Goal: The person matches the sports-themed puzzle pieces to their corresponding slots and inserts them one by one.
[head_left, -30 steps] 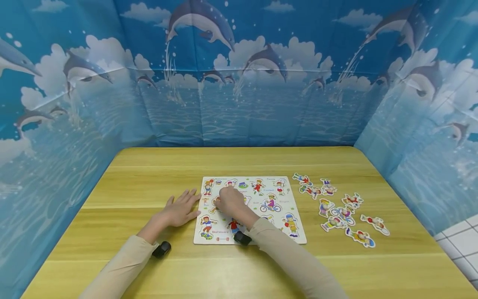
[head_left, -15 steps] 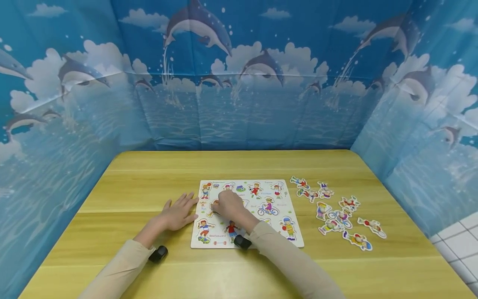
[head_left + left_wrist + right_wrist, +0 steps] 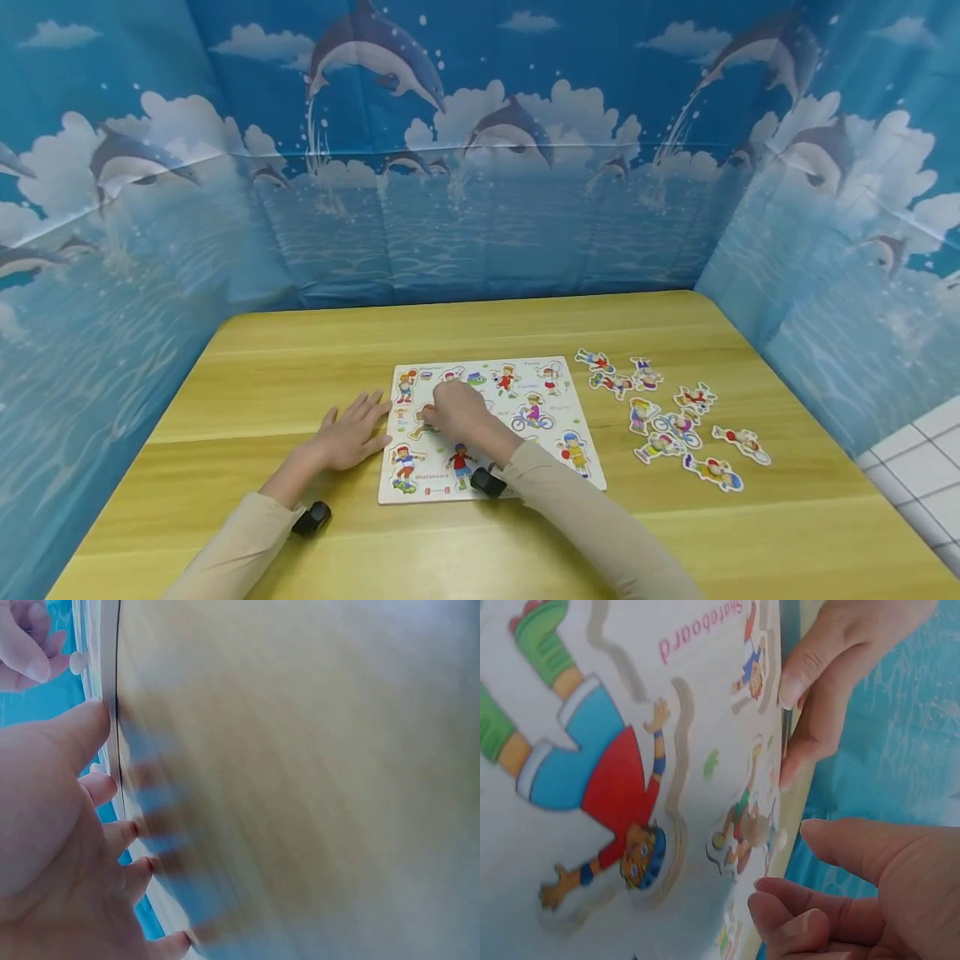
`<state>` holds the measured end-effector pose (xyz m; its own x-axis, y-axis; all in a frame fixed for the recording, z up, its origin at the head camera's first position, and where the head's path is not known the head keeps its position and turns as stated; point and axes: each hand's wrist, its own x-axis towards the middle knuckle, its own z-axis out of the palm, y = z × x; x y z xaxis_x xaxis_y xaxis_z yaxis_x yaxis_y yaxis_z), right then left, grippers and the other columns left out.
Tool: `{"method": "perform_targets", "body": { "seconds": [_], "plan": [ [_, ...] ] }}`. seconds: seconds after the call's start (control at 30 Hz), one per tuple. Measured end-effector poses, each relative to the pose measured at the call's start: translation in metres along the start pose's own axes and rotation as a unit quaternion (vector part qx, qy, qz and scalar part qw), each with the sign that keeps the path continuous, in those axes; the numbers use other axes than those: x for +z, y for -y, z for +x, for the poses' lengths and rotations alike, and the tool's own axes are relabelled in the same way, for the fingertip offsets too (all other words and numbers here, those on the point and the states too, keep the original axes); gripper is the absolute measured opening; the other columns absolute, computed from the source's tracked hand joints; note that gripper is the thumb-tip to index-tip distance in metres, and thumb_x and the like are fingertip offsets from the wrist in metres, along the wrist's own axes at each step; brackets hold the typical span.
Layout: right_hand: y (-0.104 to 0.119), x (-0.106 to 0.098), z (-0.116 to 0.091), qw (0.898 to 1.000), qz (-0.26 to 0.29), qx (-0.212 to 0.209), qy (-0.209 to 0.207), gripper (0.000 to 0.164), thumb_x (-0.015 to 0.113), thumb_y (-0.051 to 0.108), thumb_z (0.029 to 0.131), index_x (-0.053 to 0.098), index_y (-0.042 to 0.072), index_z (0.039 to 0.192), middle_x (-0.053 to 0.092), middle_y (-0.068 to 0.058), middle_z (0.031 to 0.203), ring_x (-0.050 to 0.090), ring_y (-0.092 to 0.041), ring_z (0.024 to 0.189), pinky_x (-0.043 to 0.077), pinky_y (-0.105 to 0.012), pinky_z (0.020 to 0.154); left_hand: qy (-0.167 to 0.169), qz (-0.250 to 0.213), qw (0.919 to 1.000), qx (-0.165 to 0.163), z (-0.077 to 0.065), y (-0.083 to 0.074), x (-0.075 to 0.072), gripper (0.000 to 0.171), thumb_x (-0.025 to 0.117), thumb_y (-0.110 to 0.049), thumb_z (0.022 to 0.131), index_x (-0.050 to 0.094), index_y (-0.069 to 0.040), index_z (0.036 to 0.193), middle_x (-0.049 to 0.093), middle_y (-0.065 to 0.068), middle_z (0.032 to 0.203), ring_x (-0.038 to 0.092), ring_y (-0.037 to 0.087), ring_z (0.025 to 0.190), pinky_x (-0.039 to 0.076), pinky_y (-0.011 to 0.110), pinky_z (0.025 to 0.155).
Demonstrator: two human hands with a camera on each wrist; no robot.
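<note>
Bare-handed work at a puzzle board [image 3: 564, 429], which lies flat on a wood-grained table [image 3: 285, 358] in front of the person. The left hand [image 3: 351, 433] is palm down with its fingers extended and spread; its thumb touches the board's left edge, as the left wrist view shows, and it grasps nothing. The right hand [image 3: 463, 410] is over the left half of the board, its fingers curled, beside a figure piece [image 3: 740, 817] that bears a round knob [image 3: 754, 830]. In the right wrist view its thumb and forefinger stand apart, close to that piece; whether they touch or hold it cannot be told, nor whether the piece sits fully in its recess. Near the board's front edge, a figure in a red shirt and blue cap [image 3: 622, 776] lies within a cut-out outline, with the pink word "Skateboard" printed beside it. A cyclist [image 3: 532, 414] shows to the right of the right hand. Loose pieces [image 3: 741, 444], shaped as sports figures, lie on the table to the right of the board, several close together. Each forearm wears a beige sleeve [image 3: 236, 542] and, at the wrist, a black device [image 3: 311, 519]. Beyond the table hangs a blue backdrop [image 3: 480, 225] printed with dolphins and clouds; white floor tiles [image 3: 926, 471] appear at the right
</note>
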<state>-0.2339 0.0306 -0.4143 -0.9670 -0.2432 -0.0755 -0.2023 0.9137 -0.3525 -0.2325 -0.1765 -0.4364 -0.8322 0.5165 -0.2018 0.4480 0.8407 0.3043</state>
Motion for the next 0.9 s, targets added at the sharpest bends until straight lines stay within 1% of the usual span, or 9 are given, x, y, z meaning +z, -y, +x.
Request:
{"method": "perform_targets", "body": {
  "seconds": [0.13,0.23,0.33,0.4,0.53,0.63,0.73,0.8,0.9],
  "plan": [
    [-0.003,-0.008,0.000,1.000,0.007,-0.009,-0.012,0.039,0.064,0.026,0.089,0.052,0.011,0.055,0.039,0.004,0.050,0.033,-0.008,0.043,0.025,-0.020,0.041,-0.009,0.007,0.9999,0.000,-0.001,0.001,-0.003,0.059,0.043,-0.037,0.099,0.026,-0.008,0.148,0.016,0.019,0.157,0.016,0.043,0.144,0.012,0.075,0.105],
    [-0.007,-0.013,-0.001,1.000,0.004,-0.017,-0.025,0.026,0.066,0.025,0.087,0.063,0.009,0.067,0.051,0.002,0.060,0.038,-0.008,0.049,0.029,-0.019,0.044,-0.009,0.008,0.9999,0.003,0.000,0.001,-0.003,0.059,0.042,-0.037,0.099,0.026,-0.008,0.148,0.015,0.019,0.157,0.015,0.043,0.144,0.012,0.074,0.105],
    [-0.014,-0.015,-0.005,0.999,-0.010,-0.026,-0.035,0.020,0.067,0.022,0.087,0.068,0.007,0.073,0.064,-0.001,0.069,0.042,-0.008,0.053,0.032,-0.018,0.047,0.001,0.001,1.0000,0.006,0.001,0.001,0.000,0.060,0.042,-0.038,0.099,0.025,-0.008,0.148,0.014,0.020,0.157,0.013,0.043,0.144,0.011,0.075,0.104],
    [-0.019,-0.018,-0.008,0.998,-0.016,-0.034,-0.047,0.017,0.067,0.020,0.086,0.070,0.006,0.076,0.069,-0.003,0.076,0.046,-0.008,0.055,0.035,-0.018,0.048,0.005,-0.004,0.9999,0.008,0.000,-0.001,0.001,0.061,0.042,-0.038,0.099,0.025,-0.007,0.148,0.013,0.020,0.157,0.012,0.044,0.144,0.011,0.075,0.104],
    [-0.028,-0.025,-0.012,0.997,-0.013,-0.042,-0.069,0.015,0.067,0.018,0.086,0.072,0.004,0.082,0.072,-0.007,0.086,0.055,-0.010,0.061,0.044,-0.020,0.054,0.002,-0.002,1.0000,0.007,0.000,-0.001,0.003,0.061,0.042,-0.039,0.099,0.025,-0.007,0.148,0.014,0.020,0.157,0.013,0.044,0.144,0.011,0.075,0.104],
    [-0.035,-0.029,-0.015,0.997,-0.008,-0.039,-0.072,0.014,0.065,0.016,0.087,0.071,0.004,0.082,0.071,-0.007,0.081,0.053,-0.009,0.057,0.043,-0.020,0.051,-0.004,0.002,1.0000,0.006,0.000,-0.001,0.003,0.060,0.042,-0.038,0.099,0.026,-0.007,0.148,0.015,0.020,0.157,0.014,0.043,0.144,0.012,0.075,0.104],
    [-0.042,-0.031,-0.016,0.997,0.003,-0.033,-0.068,0.015,0.064,0.013,0.088,0.067,0.004,0.076,0.064,-0.004,0.068,0.044,-0.007,0.048,0.034,-0.018,0.043,-0.007,0.002,1.0000,0.006,0.000,-0.001,0.003,0.059,0.043,-0.037,0.099,0.027,-0.007,0.147,0.016,0.020,0.157,0.015,0.043,0.144,0.012,0.075,0.104],
    [-0.046,-0.032,-0.016,0.997,0.005,-0.031,-0.073,0.018,0.063,0.012,0.088,0.064,0.005,0.072,0.058,-0.003,0.062,0.037,-0.007,0.045,0.027,-0.017,0.041,-0.008,0.000,0.9999,0.007,-0.001,-0.001,0.002,0.058,0.043,-0.036,0.099,0.028,-0.007,0.147,0.016,0.021,0.156,0.015,0.044,0.143,0.012,0.075,0.104],
    [-0.052,-0.034,-0.017,0.996,-0.003,-0.027,-0.087,0.017,0.065,0.011,0.086,0.063,0.006,0.071,0.060,-0.004,0.066,0.035,-0.008,0.048,0.027,-0.018,0.043,-0.008,-0.003,0.9999,0.007,-0.001,-0.001,0.002,0.058,0.043,-0.037,0.099,0.028,-0.008,0.147,0.016,0.020,0.157,0.015,0.043,0.144,0.012,0.075,0.104]
  ]
}}
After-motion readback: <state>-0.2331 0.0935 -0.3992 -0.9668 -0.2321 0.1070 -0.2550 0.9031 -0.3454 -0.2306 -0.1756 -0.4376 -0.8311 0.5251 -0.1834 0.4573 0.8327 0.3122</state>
